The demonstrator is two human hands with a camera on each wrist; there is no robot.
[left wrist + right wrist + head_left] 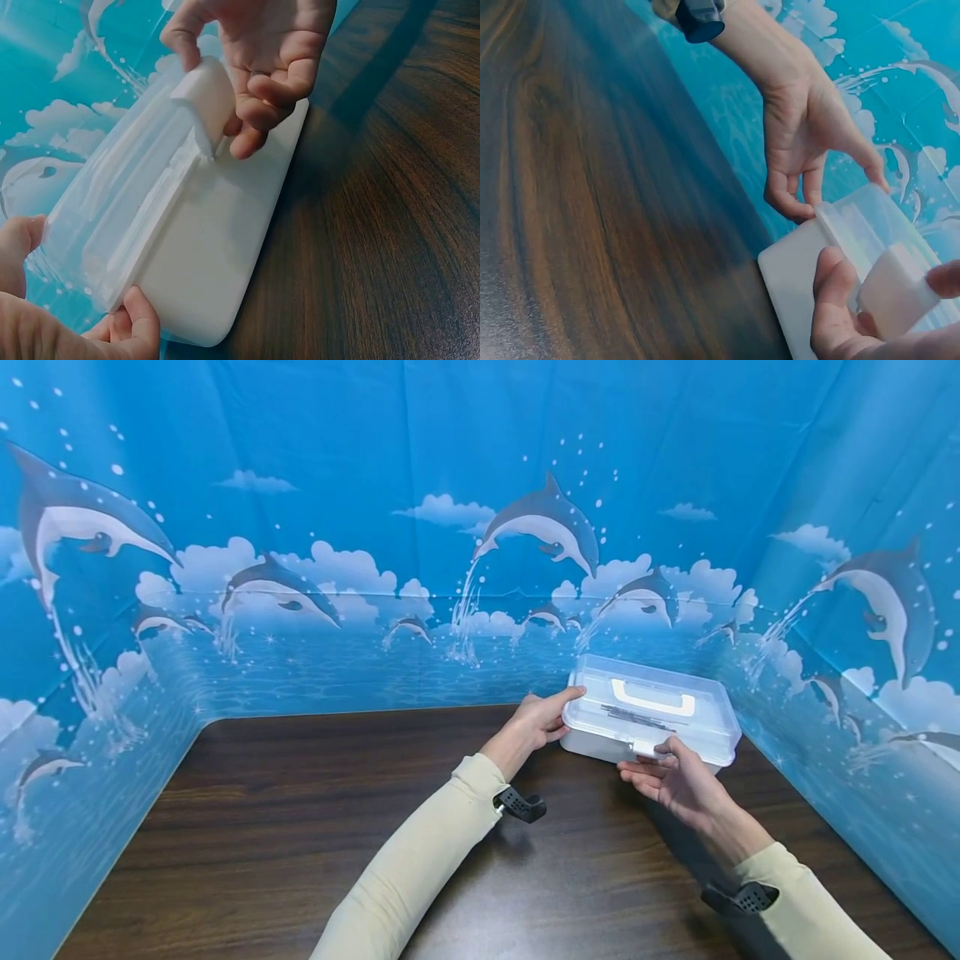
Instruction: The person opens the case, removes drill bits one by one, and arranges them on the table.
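Note:
A white plastic storage box (600, 747) with a clear lid (708, 710) sits at the table's far right. Its lid has a white carry handle (687, 705), and dark slender items (637, 717) show through the plastic. My left hand (536, 720) grips the lid's left end, thumb on top and fingers beneath the rim. At the front, my right hand (678, 783) has its thumb on the top of the white latch (206, 94), fingers curled below it. In the left wrist view the latch sticks out from the front wall.
Dark wood-grain table (300, 827) stretches to the left and in front of the box. A blue dolphin-print curtain (360, 660) borders the table at the back and both sides, close behind the box.

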